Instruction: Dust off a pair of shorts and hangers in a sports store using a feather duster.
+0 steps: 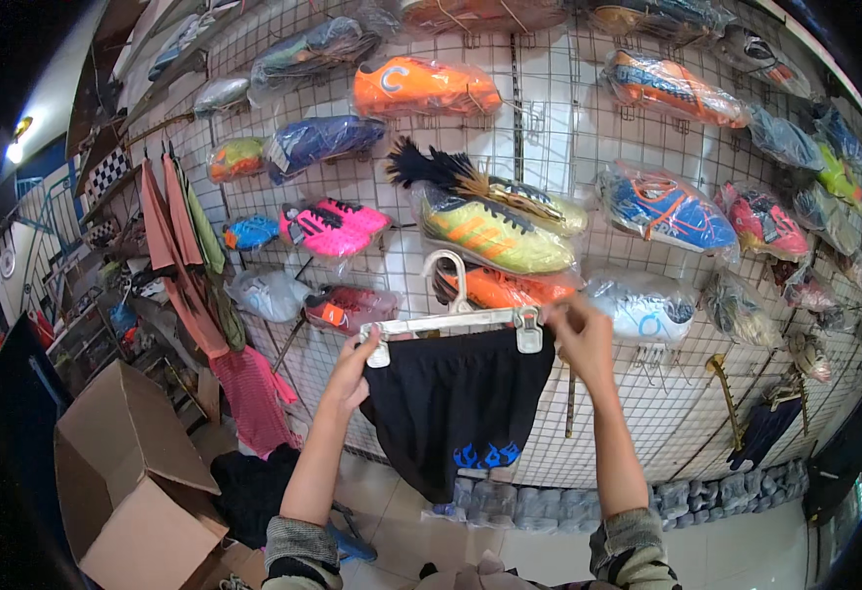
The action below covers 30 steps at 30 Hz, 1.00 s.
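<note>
A white plastic clip hanger (449, 320) is held up in front of the wire-grid wall, its hook pointing upward. From its two clips hang black shorts (460, 398) with a blue flame print near one hem. My left hand (348, 371) grips the hanger's left end beside the left clip, thumb on the front. At the other end, my right hand (584, 341) has its fingertips pinched together by the right clip (529, 332) and the corner of the waistband. Those fingertips are slightly blurred.
The wire-grid wall (608, 398) carries several plastic-wrapped sports shoes, including a yellow-green one (501, 232). An opened cardboard box (136, 450) stands at lower left beside black cloth (250, 483). Pink garments (165, 251) hang at left. Wrapped grey bundles (549, 507) line the wall's foot.
</note>
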Motion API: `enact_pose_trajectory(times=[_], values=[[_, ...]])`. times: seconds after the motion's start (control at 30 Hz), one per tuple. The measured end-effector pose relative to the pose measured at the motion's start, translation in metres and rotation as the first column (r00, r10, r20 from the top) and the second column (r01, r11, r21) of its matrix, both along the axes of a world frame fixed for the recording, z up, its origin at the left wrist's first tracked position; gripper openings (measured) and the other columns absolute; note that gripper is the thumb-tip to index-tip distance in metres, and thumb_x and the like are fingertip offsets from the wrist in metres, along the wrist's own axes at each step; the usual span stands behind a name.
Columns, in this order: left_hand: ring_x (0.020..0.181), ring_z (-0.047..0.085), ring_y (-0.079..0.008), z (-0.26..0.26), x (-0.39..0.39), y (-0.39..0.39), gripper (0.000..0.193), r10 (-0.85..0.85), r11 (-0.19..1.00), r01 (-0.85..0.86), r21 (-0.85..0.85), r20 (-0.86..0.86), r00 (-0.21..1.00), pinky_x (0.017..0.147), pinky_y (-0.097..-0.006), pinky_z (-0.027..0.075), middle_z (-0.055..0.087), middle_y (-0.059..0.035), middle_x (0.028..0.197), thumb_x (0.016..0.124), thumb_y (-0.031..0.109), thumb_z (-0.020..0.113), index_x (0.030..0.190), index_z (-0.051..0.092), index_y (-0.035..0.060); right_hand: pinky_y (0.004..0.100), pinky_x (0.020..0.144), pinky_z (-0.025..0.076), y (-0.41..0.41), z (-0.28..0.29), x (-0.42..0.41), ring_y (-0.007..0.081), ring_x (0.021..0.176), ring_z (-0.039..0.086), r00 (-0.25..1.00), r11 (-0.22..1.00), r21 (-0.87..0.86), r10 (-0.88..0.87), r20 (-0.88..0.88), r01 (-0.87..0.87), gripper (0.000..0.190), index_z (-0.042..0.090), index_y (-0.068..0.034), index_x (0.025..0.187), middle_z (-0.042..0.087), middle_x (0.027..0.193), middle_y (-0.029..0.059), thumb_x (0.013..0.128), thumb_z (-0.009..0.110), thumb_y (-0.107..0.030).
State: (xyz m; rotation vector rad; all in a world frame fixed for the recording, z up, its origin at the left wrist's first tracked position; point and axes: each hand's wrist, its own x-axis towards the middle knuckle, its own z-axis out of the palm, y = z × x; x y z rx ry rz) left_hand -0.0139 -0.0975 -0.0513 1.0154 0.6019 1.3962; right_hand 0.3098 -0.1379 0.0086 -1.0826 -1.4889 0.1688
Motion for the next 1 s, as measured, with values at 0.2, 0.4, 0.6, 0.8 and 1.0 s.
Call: enact_pose_trajectory(times=[0.2, 0.4, 0.6, 0.8, 1.0], values=[[0.096, 0.061, -0.0222, 0.026, -0.008, 0.012, 0.044, -0.113, 0.993, 0.112, 0.033, 0.057, 0.992, 0.086, -0.0329, 0.049, 0.06, -0.0183, 0.11, 0.092, 0.032, 0.051, 0.113, 0.051, -0.0063, 0.0384, 0.074, 0.045, 0.077, 0.102, -0.005, 0.0297, 0.082, 0.059, 0.94, 0.885, 0.447, -0.255, 0.228, 0.131, 0.017, 0.061, 0.0, 0.091, 0.062, 0.085, 0.0162, 0.079, 0.062, -0.013], [0.097, 0.06, -0.0232, 0.025, -0.02, 0.015, 0.047, -0.159, 0.983, 0.173, -0.063, 0.186, 0.97, 0.087, -0.0341, 0.048, 0.06, -0.0174, 0.109, 0.09, 0.035, 0.053, 0.113, 0.053, -0.0061, 0.0474, 0.08, 0.042, 0.146, 0.105, -0.018, 0.0311, 0.093, 0.054, 0.686, 0.868, 0.351, -0.494, 0.535, 0.351, 0.02, 0.059, -0.002, 0.089, 0.059, 0.093, 0.0133, 0.077, 0.063, -0.018], [0.095, 0.061, -0.0233, 0.023, -0.027, 0.018, 0.038, -0.073, 0.98, 0.122, -0.16, 0.282, 0.957, 0.086, -0.0361, 0.049, 0.062, -0.014, 0.105, 0.088, 0.032, 0.056, 0.108, 0.057, 0.0, 0.0435, 0.069, 0.043, 0.129, 0.113, -0.019, 0.0303, 0.079, 0.054, 0.542, 0.735, 0.597, -0.66, 0.52, 0.323, 0.014, 0.057, -0.004, 0.086, 0.05, 0.086, 0.0139, 0.079, 0.059, -0.016], [0.095, 0.061, -0.0236, 0.024, -0.026, 0.008, 0.032, -0.022, 0.986, 0.074, -0.15, 0.32, 0.947, 0.086, -0.0356, 0.049, 0.063, -0.014, 0.104, 0.087, 0.027, 0.057, 0.105, 0.058, 0.0013, 0.0394, 0.061, 0.044, 0.03, 0.039, -0.043, 0.0322, 0.071, 0.056, 0.808, 0.804, 0.409, -0.547, 0.22, 0.433, 0.017, 0.052, -0.001, 0.094, 0.052, 0.087, 0.0164, 0.084, 0.056, -0.014], [0.096, 0.06, -0.0256, 0.021, -0.004, -0.002, 0.045, -0.051, 0.989, 0.092, -0.119, 0.314, 0.948, 0.091, -0.0361, 0.046, 0.061, -0.0168, 0.108, 0.086, 0.032, 0.053, 0.112, 0.055, -0.0041, 0.023, 0.048, 0.03, -0.021, -0.115, -0.045, 0.0063, 0.055, 0.034, 0.9, 0.957, 0.034, -0.257, -0.351, 0.287, 0.021, 0.048, -0.001, 0.111, 0.041, 0.065, -0.0017, 0.095, 0.041, -0.013]])
